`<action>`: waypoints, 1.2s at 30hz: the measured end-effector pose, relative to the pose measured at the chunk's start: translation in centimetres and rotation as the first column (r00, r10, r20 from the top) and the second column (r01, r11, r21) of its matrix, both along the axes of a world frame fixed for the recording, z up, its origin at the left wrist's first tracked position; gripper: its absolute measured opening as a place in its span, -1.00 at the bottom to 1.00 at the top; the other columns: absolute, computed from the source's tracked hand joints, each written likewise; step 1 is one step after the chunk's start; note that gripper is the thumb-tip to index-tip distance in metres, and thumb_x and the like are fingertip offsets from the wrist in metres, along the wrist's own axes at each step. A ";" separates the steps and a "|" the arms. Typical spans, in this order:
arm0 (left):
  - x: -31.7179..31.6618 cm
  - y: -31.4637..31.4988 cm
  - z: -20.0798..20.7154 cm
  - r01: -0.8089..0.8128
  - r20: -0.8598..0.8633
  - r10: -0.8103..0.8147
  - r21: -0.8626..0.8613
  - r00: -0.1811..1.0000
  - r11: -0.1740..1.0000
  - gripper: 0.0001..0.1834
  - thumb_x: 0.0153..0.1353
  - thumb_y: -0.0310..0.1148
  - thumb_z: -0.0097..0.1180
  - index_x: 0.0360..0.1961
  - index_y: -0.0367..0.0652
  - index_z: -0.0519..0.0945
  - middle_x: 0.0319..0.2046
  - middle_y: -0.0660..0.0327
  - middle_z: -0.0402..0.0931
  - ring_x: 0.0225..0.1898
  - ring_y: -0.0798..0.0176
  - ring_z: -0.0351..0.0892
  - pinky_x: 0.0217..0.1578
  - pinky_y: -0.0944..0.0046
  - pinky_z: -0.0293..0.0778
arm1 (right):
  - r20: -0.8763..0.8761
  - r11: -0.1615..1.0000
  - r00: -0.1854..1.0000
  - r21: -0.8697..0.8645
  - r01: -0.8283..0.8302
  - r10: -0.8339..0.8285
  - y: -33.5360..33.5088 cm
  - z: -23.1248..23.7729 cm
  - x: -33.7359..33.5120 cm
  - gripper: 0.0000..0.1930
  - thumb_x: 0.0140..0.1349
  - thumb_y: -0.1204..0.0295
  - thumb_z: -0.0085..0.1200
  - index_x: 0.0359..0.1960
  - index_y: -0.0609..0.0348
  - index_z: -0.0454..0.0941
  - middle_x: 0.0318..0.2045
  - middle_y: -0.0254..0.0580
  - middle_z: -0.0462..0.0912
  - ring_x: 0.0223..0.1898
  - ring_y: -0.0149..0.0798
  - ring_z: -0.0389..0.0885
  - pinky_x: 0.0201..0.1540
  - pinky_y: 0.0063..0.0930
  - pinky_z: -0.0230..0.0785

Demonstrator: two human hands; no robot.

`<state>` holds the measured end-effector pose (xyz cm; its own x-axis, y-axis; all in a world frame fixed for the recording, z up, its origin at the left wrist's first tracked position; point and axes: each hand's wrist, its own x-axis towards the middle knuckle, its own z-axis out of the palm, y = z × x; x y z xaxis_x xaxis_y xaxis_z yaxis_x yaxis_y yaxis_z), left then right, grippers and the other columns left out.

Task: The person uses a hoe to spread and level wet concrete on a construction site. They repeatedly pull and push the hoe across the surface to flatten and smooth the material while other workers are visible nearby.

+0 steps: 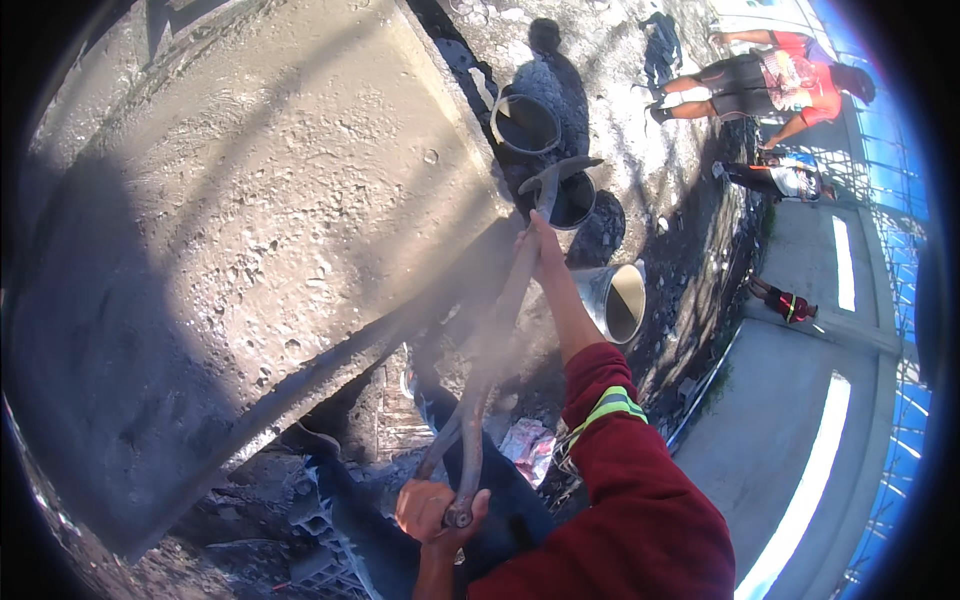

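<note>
While the bare left hand (pixel 430 508) and right hand (pixel 541 247) clamp a long, brownish-grey, fork-ended tool (pixel 509 305) beside the wet grey concrete slab (pixel 300 200), it looks stiff and head-heavy, best held near both ends.

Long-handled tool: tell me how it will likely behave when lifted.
The long-handled tool will probably feel stiff: it spans from the left hand to the right hand without drooping. It is likely heavy at the far end, where the crosswise head sits. It may also twist, since that head juts out both sides.
</note>
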<state>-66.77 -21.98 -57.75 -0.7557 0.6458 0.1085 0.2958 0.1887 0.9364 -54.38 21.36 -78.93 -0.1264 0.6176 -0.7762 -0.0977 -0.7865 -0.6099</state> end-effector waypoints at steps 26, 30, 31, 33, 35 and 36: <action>-34.0 -86.2 18.7 -0.730 -0.396 0.891 -0.539 -0.220 -0.420 -0.46 0.16 0.21 0.14 -0.67 0.08 0.29 -0.84 0.42 0.04 -0.87 0.43 0.07 -0.82 0.33 0.03 | 0.009 0.366 0.915 -0.915 0.170 -0.404 -96.5 -7.2 -53.1 -0.82 0.31 0.24 -0.03 -0.42 -0.03 0.42 -0.71 -0.37 0.29 -0.73 -0.30 0.31 -0.64 -0.33 0.25; -42.2 -83.5 17.1 -0.732 -0.345 0.937 -0.626 -0.047 -0.267 -0.45 0.13 0.24 0.15 -0.67 0.11 0.27 -0.85 0.43 0.03 -0.87 0.42 0.06 -0.83 0.32 0.00 | 0.077 0.451 0.964 -0.873 0.188 -0.254 -89.4 -6.5 -55.5 -0.84 0.27 0.31 0.02 -0.44 0.04 0.41 -0.69 -0.32 0.33 -0.71 -0.30 0.35 -0.62 -0.31 0.29; -44.5 -82.4 16.3 -0.729 -0.322 0.947 -0.650 0.004 -0.217 -0.45 0.12 0.25 0.15 -0.67 0.11 0.27 -0.85 0.43 0.03 -0.88 0.42 0.06 -0.84 0.32 -0.01 | 0.086 0.460 0.970 -0.868 0.185 -0.228 -87.8 -6.8 -56.2 -0.85 0.26 0.33 0.03 -0.44 0.05 0.41 -0.68 -0.31 0.34 -0.70 -0.30 0.36 -0.61 -0.30 0.30; -48.6 -79.5 13.8 -0.707 -0.272 0.957 -0.697 0.104 -0.121 -0.45 0.11 0.26 0.15 -0.67 0.13 0.26 -0.85 0.43 0.02 -0.88 0.42 0.05 -0.84 0.32 -0.02 | 0.099 0.477 0.976 -0.860 0.182 -0.193 -85.5 -7.6 -56.7 -0.85 0.23 0.36 0.06 -0.45 0.08 0.41 -0.67 -0.29 0.36 -0.69 -0.30 0.38 -0.60 -0.29 0.32; -51.7 -75.6 9.7 -0.645 -0.206 0.954 -0.764 0.218 -0.018 -0.45 0.09 0.28 0.16 -0.67 0.14 0.25 -0.86 0.44 0.02 -0.88 0.42 0.05 -0.85 0.32 -0.03 | 0.111 0.509 0.979 -0.841 0.183 -0.168 -82.6 -10.0 -55.6 -0.85 0.21 0.40 0.08 -0.46 0.11 0.40 -0.66 -0.26 0.38 -0.68 -0.30 0.40 -0.59 -0.28 0.34; -52.3 -73.2 7.0 -0.614 -0.150 0.954 -0.788 0.260 0.043 -0.44 0.09 0.29 0.16 -0.66 0.15 0.25 -0.86 0.44 0.01 -0.89 0.42 0.04 -0.85 0.32 -0.04 | 0.122 0.532 0.978 -0.824 0.195 -0.169 -80.4 -11.7 -54.1 -0.85 0.20 0.41 0.09 -0.47 0.13 0.40 -0.65 -0.25 0.40 -0.68 -0.30 0.41 -0.58 -0.27 0.35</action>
